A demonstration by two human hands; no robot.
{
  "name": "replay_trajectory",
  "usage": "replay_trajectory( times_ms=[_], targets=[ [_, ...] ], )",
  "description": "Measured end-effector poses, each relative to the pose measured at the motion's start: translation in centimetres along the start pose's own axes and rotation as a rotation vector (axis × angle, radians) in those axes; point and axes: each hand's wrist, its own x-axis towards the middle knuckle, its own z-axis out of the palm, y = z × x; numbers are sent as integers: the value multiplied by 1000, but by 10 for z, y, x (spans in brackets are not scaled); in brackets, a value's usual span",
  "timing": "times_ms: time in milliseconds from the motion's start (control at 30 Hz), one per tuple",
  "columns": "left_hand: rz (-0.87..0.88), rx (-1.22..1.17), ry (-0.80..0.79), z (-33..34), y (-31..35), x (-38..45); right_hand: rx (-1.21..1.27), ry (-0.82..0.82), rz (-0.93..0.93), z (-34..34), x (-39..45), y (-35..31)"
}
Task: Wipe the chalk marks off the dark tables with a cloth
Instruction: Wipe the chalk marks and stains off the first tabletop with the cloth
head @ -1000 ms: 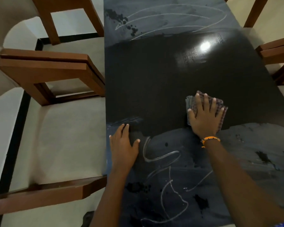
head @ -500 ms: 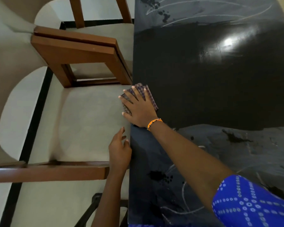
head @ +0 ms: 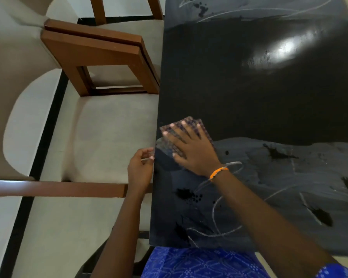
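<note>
The right hand point(head: 191, 149), fingers spread, presses the cloth point(head: 189, 123) flat at the left edge of the table point(head: 249, 87), mid-frame, so I judge it should sweep with even pressure toward the chalk marks point(head: 225, 199) at lower centre, where room is open; the left hand point(head: 140, 168), loosely bent, empty, touches that edge.

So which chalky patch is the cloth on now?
The near patch, with looping chalk lines below the right hand; the cloth sits at its upper-left edge. The far patch lies beyond the clean band.

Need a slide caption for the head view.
Right hand presses a checked cloth on the dark table by its left edge; left hand alongside; chalk marks nearby.
</note>
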Motion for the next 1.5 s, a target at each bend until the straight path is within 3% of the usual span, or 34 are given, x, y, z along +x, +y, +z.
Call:
replay_trajectory(
  times_ms=[267,433,533,667,800,900,1033,1100,1367,1500],
  targets=[
    [-13,20,-4,7,-1,-4,-44,12,517,-25,-83,123],
    [-28,-18,18,8,-4,-2,5,64,684,-16,-60,87],
    [-18,-44,26,6,-6,-4,39,51,552,-9,-21,34],
    [-73,-186,8,3,-6,-8,91,-15,237,3,17,-52],
    [-94,-206,21,6,-2,-21,55,-58,69,9,19,-71],
    [5,-44,1,11,6,-34,70,-13,68,2,5,-51],
    [397,430,9,27,20,-44,39,46,236,-5,-36,2],
    [506,531,-65,43,31,-49,9,62,327,-11,-62,41],
    [652,703,-282,104,53,-61,-29,36,881,-45,-177,190],
    [613,786,-306,114,51,-59,9,58,962,-48,-192,214]
  ],
)
